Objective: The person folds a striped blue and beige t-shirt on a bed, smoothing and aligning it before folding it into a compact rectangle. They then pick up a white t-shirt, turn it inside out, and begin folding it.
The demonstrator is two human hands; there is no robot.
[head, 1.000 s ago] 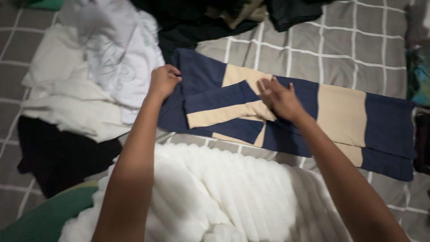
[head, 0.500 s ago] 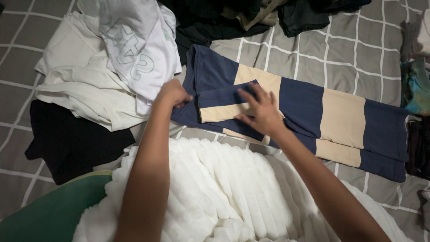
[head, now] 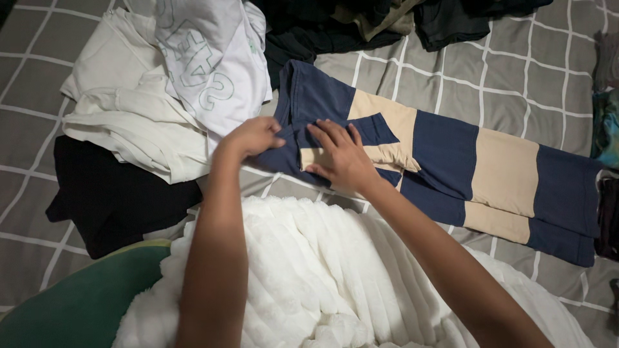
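Note:
A navy and beige striped shirt point(head: 445, 145) lies flat across the grey checked bedspread point(head: 516, 71), its sleeve folded back over the body. My right hand point(head: 340, 156) presses flat on the folded sleeve, fingers spread. My left hand point(head: 253, 137) pinches the shirt's left edge beside it, fingers curled on the fabric.
A heap of white garments point(head: 155, 84) lies to the left, one with pale green print. A black garment point(head: 109, 200) lies below it. Dark clothes point(head: 361, 22) are piled at the top. A white fluffy blanket point(head: 335, 277) and a green cushion point(head: 77, 303) are close in front. More clothes point(head: 606, 122) lie at the right edge.
My right hand slid left along the folded sleeve toward my left hand. My left hand stayed at the shirt's left edge. The view shifted slightly.

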